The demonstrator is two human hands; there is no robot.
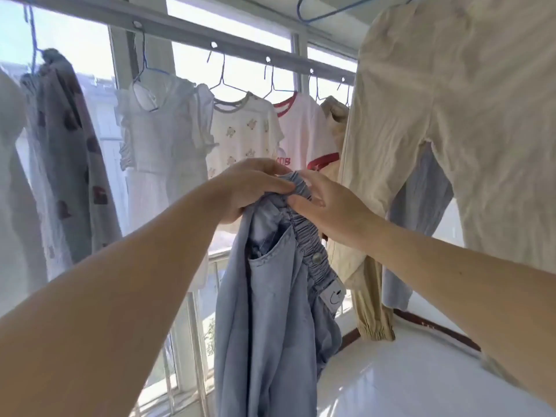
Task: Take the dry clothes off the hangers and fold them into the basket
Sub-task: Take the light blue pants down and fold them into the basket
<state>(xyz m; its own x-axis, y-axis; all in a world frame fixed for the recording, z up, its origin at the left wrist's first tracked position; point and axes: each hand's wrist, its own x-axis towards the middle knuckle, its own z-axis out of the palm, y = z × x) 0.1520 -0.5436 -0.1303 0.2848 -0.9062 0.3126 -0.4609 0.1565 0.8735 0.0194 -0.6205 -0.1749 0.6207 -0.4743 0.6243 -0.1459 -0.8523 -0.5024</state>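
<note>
**Both hands on the waistband of pale blue trousers**

From the head camera I see two bare forearms reaching forward into the middle of the view. My left hand [252, 188] is closed around the bunched elastic waistband of a pair of pale blue trousers [267, 311], thumb on the near side and fingers curled over the top. My right hand [328, 206] is only partly closed: its fingers are loosely spread and its fingertips [296, 201] press on the waistband just beside the left hand. I cannot tell whether it grips or merely touches the cloth. The trousers hang straight down from the two hands, with a front pocket, one metal snap and a white label showing near the waist.

Behind them a metal rail [210, 40] runs across a bright window. I count at least five garments hanging on it on thin wire hangers: a grey patterned piece [69, 152] at the left, a white ruffled top [162, 127], a white printed T-shirt [243, 130], a white T-shirt with red trim [301, 130], and a beige item [334, 115], mostly hidden.

At the right, close to the camera, one pair of cream trousers [457, 130] hangs from a blue hanger [325, 12], with another pale blue cloth partly visible behind it.
</note>
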